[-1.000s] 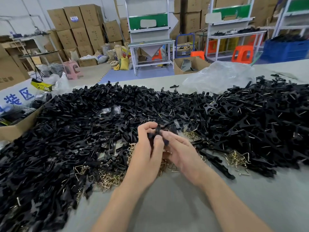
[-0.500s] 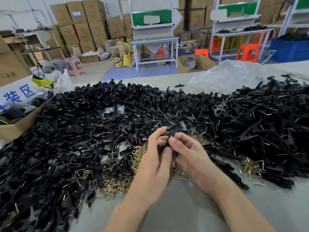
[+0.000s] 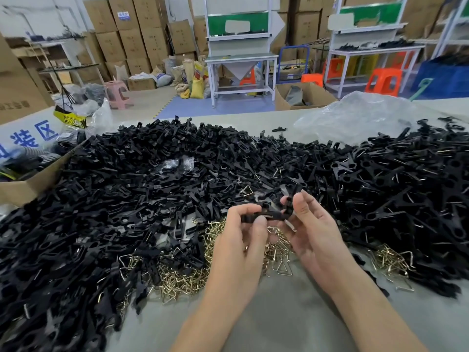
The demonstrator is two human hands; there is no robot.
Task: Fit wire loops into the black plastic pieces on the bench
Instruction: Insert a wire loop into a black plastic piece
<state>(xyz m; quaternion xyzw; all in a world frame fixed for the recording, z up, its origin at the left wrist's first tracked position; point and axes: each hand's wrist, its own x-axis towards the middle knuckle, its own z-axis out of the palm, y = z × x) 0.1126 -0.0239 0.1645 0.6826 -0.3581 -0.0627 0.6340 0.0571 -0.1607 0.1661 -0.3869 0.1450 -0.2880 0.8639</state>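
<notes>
Above the grey bench [image 3: 284, 323], my left hand [image 3: 241, 240] pinches a long black plastic piece [image 3: 264, 215] that lies level between both hands. My right hand [image 3: 312, 229] grips a second black piece [image 3: 291, 199], which stands upright against the first one's right end. A thin wire end shows under my right fingers. Brass-coloured wire loops [image 3: 182, 275] lie in a heap just below and left of my hands, with a smaller heap of loops [image 3: 390, 260] to the right. Black plastic pieces [image 3: 127, 199] cover the bench in a wide pile.
An open cardboard box [image 3: 28, 184] stands at the bench's left edge. A crumpled clear plastic bag [image 3: 355, 118] lies at the back right. Beyond the bench are white work tables [image 3: 241, 59], orange stools [image 3: 383, 82] and stacked cartons [image 3: 132, 34].
The two hands have drawn apart a little. The held black piece now lies level, and my right hand has a second piece upright at its end. The camera has tilted down slightly.
</notes>
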